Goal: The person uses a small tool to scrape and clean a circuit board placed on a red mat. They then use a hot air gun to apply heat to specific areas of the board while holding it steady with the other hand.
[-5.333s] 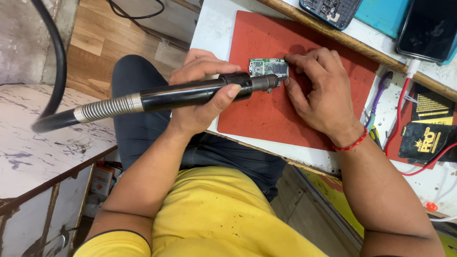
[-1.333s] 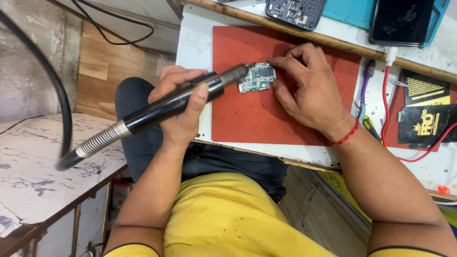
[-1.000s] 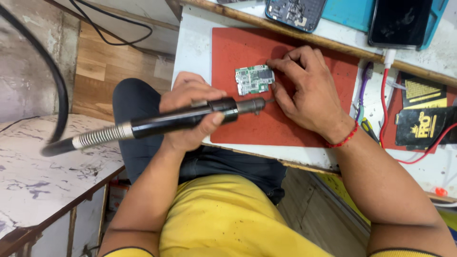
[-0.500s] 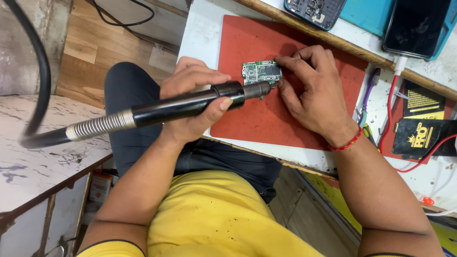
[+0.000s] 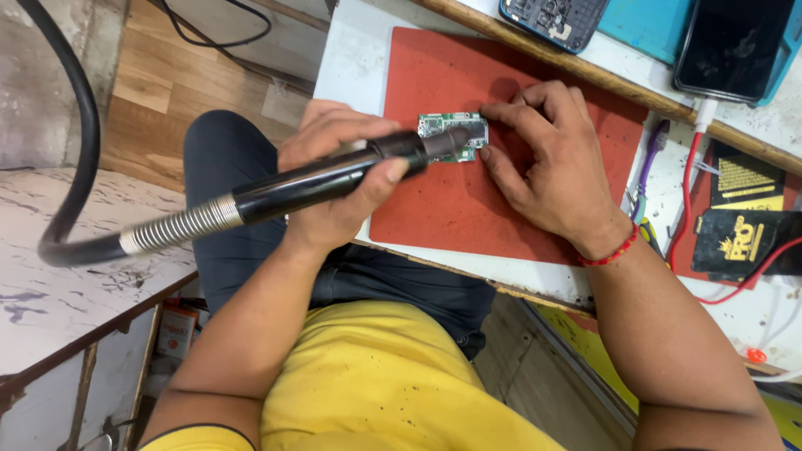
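Note:
A small green circuit board (image 5: 451, 127) lies on a red work mat (image 5: 468, 200) on a white bench. My left hand (image 5: 338, 179) grips a black hot-air handpiece (image 5: 326, 177) with a metal spring collar and a thick black hose. Its nozzle tip points at the board's lower middle. My right hand (image 5: 547, 163) rests flat on the mat to the right of the board, with its fingertips pressing on the board's right end. A red thread band circles that wrist.
A phone with its back off (image 5: 555, 18) and a black-screened phone (image 5: 731, 46) on a teal mat lie at the far edge. Black boxes (image 5: 748, 242), red cables (image 5: 689, 192) and a purple tool (image 5: 647, 163) sit at the right. A marbled surface (image 5: 50, 292) is at left.
The handpiece swung away from the board about a second ago, then came back; its nozzle now sits over the board again. My right hand has stayed on the board.

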